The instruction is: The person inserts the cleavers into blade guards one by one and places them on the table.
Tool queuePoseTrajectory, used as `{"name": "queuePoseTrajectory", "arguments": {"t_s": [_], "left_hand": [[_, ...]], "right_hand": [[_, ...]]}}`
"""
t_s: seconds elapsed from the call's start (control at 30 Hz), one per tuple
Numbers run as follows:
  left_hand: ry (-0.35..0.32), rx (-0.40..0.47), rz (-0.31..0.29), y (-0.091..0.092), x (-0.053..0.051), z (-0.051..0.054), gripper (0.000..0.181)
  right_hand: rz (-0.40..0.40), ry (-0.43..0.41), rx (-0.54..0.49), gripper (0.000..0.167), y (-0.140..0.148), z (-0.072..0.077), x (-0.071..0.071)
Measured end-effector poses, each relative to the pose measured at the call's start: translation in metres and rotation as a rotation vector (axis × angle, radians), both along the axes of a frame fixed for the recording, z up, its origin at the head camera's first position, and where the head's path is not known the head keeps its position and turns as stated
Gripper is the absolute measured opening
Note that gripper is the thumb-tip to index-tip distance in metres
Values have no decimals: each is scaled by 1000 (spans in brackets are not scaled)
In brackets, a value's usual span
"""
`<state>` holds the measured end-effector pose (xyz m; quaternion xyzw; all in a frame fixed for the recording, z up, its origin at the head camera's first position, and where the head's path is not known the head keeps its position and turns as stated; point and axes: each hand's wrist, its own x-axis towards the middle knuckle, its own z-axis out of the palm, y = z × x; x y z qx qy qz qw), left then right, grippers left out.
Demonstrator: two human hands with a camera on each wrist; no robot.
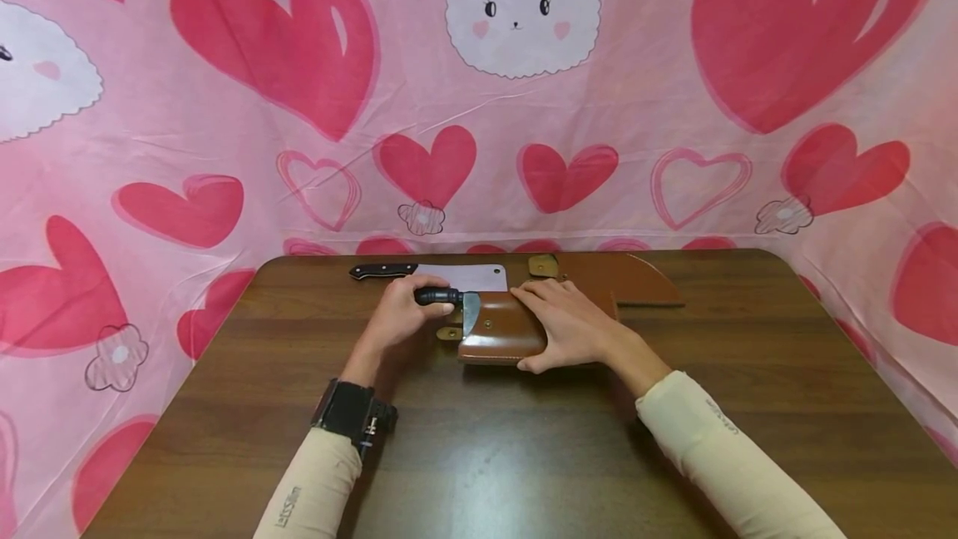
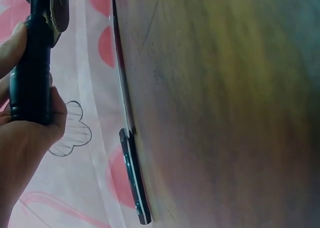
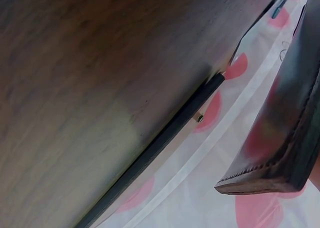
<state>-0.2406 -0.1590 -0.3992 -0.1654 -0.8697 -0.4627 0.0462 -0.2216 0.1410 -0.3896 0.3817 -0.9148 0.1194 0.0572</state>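
A knife with a turned black handle point(image 1: 437, 296) sits mostly inside a brown leather sheath point(image 1: 500, 343); only a strip of its grey blade point(image 1: 471, 311) shows at the sheath's mouth. My left hand point(image 1: 404, 308) grips the handle, thumb along the near side; the left wrist view shows the fingers wrapped around that handle point(image 2: 31, 73). My right hand point(image 1: 572, 324) holds the sheath's other end, thumb at the near edge and fingers over the far part. In the right wrist view the sheath point(image 3: 287, 133) is lifted off the table.
Behind my hands lies a cleaver point(image 1: 467, 276) with a black riveted handle, pointing left. To its right rests a second brown leather sheath point(image 1: 636, 277) with a snap tab. Both lie near the back edge of the wooden table point(image 1: 464, 456), before a pink heart-patterned cloth point(image 1: 636, 90).
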Motion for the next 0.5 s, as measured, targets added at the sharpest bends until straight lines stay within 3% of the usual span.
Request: {"name": "queuePoseTrajectory", "arguments": {"t_s": [0.5], "left_hand": [[9,-17,11,4,1,0,31]], "right_hand": [[4,-6,-1,106,-3,2,1]]}}
